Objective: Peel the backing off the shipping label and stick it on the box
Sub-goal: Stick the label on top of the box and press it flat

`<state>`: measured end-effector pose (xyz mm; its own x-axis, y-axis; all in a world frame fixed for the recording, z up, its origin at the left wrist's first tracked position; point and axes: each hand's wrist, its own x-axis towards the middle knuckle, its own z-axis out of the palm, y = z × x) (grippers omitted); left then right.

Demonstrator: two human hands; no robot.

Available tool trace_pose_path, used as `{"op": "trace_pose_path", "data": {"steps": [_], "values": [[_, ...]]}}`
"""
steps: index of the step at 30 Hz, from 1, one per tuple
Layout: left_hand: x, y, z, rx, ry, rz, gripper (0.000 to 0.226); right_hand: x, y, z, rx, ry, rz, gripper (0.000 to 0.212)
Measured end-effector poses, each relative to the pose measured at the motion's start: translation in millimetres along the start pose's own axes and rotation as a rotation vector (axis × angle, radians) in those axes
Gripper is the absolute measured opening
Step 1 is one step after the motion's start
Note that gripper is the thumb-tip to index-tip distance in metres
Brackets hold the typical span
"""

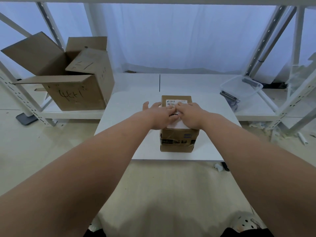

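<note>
The small brown box [177, 141] stood on the white table [119, 120], about midway between its left and right edges and nearer its front edge than its back one. The shipping label [176, 101] lay flat on the box's top face, its printed end with the barcode toward the table's back edge and a plain white strip showing at the near edge of the top. Both hands lay side by side on the label, covering its middle. The left hand [158, 115] was spread wide, fingers straight, its outer fingers reaching past the box's left edge. The right hand [189, 115] pressed palm-down, fingers nearly straight, touching the left hand over the label. Neither hand gripped anything.
</note>
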<state>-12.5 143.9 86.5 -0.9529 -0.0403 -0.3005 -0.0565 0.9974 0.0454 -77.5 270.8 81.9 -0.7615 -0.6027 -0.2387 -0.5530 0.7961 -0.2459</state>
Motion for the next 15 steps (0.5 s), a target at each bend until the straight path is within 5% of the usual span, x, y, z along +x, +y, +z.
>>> {"op": "trace_pose_path", "data": {"steps": [6,15], "values": [[10,1,-2,0.035,0.047,-0.022,0.053,-7,14,-9,0.022,0.061,-0.129,0.039],[30,-9,-7,0.111,-0.086,-0.058,0.079,16,10,-9,-0.099,0.007,-0.029,0.045]]}}
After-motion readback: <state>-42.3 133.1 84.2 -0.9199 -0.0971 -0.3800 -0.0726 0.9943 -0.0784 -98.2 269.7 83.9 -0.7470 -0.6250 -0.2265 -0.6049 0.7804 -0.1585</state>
